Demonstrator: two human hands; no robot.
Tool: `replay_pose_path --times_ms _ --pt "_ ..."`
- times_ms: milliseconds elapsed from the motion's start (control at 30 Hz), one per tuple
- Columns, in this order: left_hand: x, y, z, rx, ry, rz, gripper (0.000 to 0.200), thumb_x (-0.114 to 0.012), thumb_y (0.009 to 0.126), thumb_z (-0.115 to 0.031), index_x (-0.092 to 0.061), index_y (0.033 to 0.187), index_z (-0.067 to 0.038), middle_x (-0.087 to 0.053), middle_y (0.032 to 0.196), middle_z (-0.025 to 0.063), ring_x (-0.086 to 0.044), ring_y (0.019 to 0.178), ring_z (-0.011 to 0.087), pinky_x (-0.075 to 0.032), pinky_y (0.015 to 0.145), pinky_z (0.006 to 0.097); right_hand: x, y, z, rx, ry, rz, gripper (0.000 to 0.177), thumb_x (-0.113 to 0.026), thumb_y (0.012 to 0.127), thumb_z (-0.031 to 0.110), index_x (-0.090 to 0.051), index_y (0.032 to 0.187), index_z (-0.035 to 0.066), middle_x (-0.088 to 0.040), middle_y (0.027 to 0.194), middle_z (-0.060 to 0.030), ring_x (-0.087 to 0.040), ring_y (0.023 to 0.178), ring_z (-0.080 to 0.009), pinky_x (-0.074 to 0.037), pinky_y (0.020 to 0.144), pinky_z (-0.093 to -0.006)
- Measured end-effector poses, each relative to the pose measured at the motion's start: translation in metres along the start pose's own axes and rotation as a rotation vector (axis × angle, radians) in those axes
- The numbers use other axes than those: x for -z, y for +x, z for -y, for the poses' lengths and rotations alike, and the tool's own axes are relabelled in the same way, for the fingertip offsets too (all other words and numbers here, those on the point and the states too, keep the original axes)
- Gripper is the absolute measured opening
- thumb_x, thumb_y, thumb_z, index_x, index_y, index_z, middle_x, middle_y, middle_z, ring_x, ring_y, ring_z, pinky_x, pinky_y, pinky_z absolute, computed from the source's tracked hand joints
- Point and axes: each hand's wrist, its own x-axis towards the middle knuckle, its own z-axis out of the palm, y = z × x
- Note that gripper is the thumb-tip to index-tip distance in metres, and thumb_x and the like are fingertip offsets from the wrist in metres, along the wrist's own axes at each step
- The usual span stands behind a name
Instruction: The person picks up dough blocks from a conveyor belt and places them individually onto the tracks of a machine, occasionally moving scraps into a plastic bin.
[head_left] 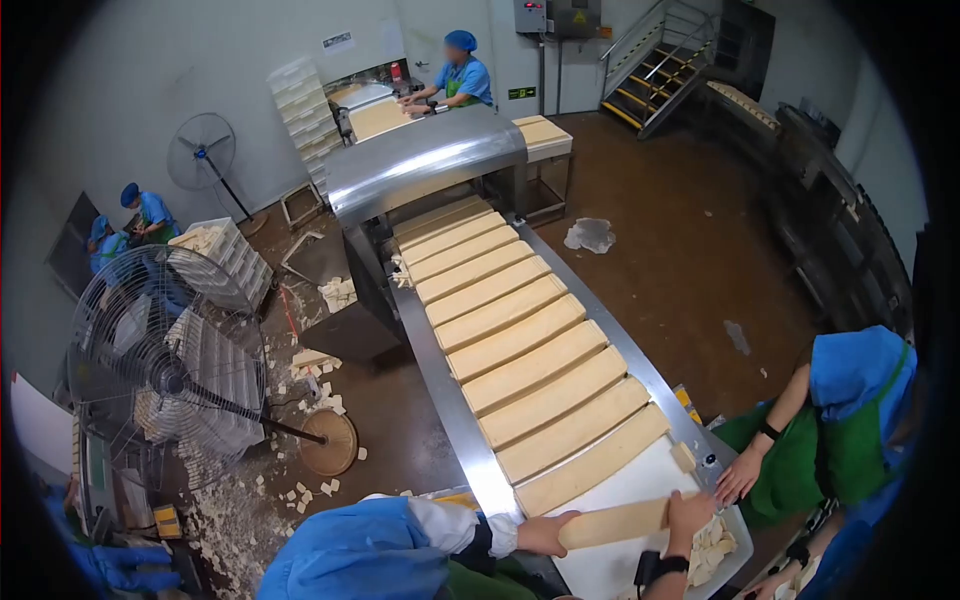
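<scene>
My left hand [545, 534] is closed on the left end of a pale, flat dough strip [615, 524]. At the strip's other end, my right hand [690, 512] grips it with the fingers partly hidden. The strip lies crosswise over a white surface [590, 492] at the near end of the conveyor. Just beyond it, a row of similar dough strips [592, 460] runs back along the belt. Broken dough pieces [712, 552] sit in a white tray right of my right hand, and a small dough piece [683, 457] lies near the conveyor's right edge.
A co-worker's hand [740, 475] rests at the conveyor's right rim, close to my right hand. More hands [785, 578] show at bottom right. A steel hood [430, 160] spans the belt. A standing fan [172, 375] and scattered scraps [215, 520] are on the left.
</scene>
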Motion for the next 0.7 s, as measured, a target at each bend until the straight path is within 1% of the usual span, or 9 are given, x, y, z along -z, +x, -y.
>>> replay_pose_path --times_ms 67,167,300,367,400,433,500,600,700 --pt "-0.009 0.013 0.007 -0.129 0.26 -0.048 0.092 -0.068 0.069 -0.022 -0.023 0.15 -0.017 -0.064 0.079 0.0192 -0.065 0.07 0.0343 -0.05 0.062 0.045 0.011 -0.017 -0.046 -0.091 0.018 0.094 0.085 -0.075 0.068 0.042 -0.045 0.128 -0.01 -0.052 0.125 -0.0316 -0.049 0.121 -0.0422 -0.039 0.104 -0.0459" --pt "-0.015 0.029 0.008 -0.17 0.537 -0.087 0.087 -0.066 0.068 -0.019 -0.03 0.147 -0.017 -0.065 0.082 0.0216 -0.065 0.074 0.0383 -0.05 0.065 0.0477 0.041 -0.064 -0.087 -0.2 0.497 0.242 0.097 -0.083 0.062 0.038 -0.037 0.133 -0.011 -0.051 0.128 -0.0309 -0.052 0.119 -0.042 -0.044 0.1 -0.0458" --pt "-0.031 0.057 0.035 -0.201 0.919 -0.254 0.074 -0.061 0.073 -0.017 -0.04 0.144 -0.012 -0.064 0.082 0.0277 -0.063 0.075 0.043 -0.049 0.069 0.0539 0.014 -0.121 -0.139 0.303 0.683 0.239 0.106 -0.091 0.046 0.036 -0.042 0.132 -0.005 -0.059 0.119 -0.0276 -0.056 0.112 -0.0428 -0.046 0.096 -0.0456" --pt "-0.031 0.058 0.038 -0.169 0.871 -0.261 0.066 -0.057 0.077 -0.017 -0.045 0.141 -0.016 -0.063 0.085 0.0277 -0.063 0.077 0.0419 -0.048 0.075 0.0552 0.02 -0.157 -0.126 0.155 0.24 0.325 0.102 -0.09 0.048 0.035 -0.044 0.133 0.003 -0.064 0.111 -0.0222 -0.059 0.107 -0.0413 -0.048 0.093 -0.0453" --pt "-0.028 0.057 0.039 -0.242 0.778 -0.271 0.06 -0.059 0.076 -0.02 -0.049 0.135 -0.016 -0.062 0.085 0.0271 -0.063 0.08 0.0421 -0.049 0.075 0.0543 0.006 -0.172 -0.122 0.046 0.29 0.265 0.094 -0.088 0.052 0.036 -0.047 0.133 0.01 -0.065 0.108 -0.019 -0.06 0.103 -0.0391 -0.048 0.089 -0.0476" --pt "-0.022 0.058 0.035 -0.257 0.791 -0.204 0.06 -0.064 0.072 -0.021 -0.051 0.13 -0.016 -0.061 0.089 0.0273 -0.062 0.086 0.043 -0.05 0.077 0.0533 0.002 -0.19 -0.119 0.113 0.214 0.081 0.085 -0.085 0.057 0.037 -0.05 0.13 0.011 -0.065 0.104 -0.0198 -0.06 0.1 -0.0403 -0.048 0.086 -0.0501" --pt "-0.019 0.049 0.018 -0.203 0.749 -0.227 0.071 -0.075 0.062 -0.017 -0.052 0.129 -0.016 -0.06 0.096 0.027 -0.061 0.088 0.0426 -0.051 0.078 0.0521 -0.006 -0.216 -0.119 0.036 0.27 -0.12 0.059 -0.076 0.067 0.027 -0.059 0.122 0.014 -0.061 0.095 -0.0218 -0.058 0.091 -0.042 -0.047 0.08 -0.0507" --pt "-0.04 0.035 -0.031 -0.3 0.786 -0.182 0.06 -0.077 0.066 -0.021 -0.055 0.121 -0.016 -0.06 0.101 0.0256 -0.059 0.09 0.0434 -0.051 0.08 0.0481 0.052 -0.259 -0.128 -0.179 0.288 -0.113 0.055 -0.076 0.068 0.024 -0.059 0.119 0.018 -0.055 0.099 -0.0252 -0.057 0.093 -0.043 -0.049 0.079 -0.0474" --pt "-0.095 0.025 -0.07 -0.61 0.703 0.03 0.066 -0.081 0.063 -0.023 -0.053 0.123 -0.015 -0.062 0.105 0.0196 -0.058 0.091 0.0423 -0.05 0.084 0.047 0.073 -0.32 -0.183 -0.363 0.302 -0.309 0.057 -0.079 0.064 0.019 -0.059 0.118 0.018 -0.053 0.099 -0.023 -0.057 0.092 -0.0435 -0.05 0.081 -0.0469"
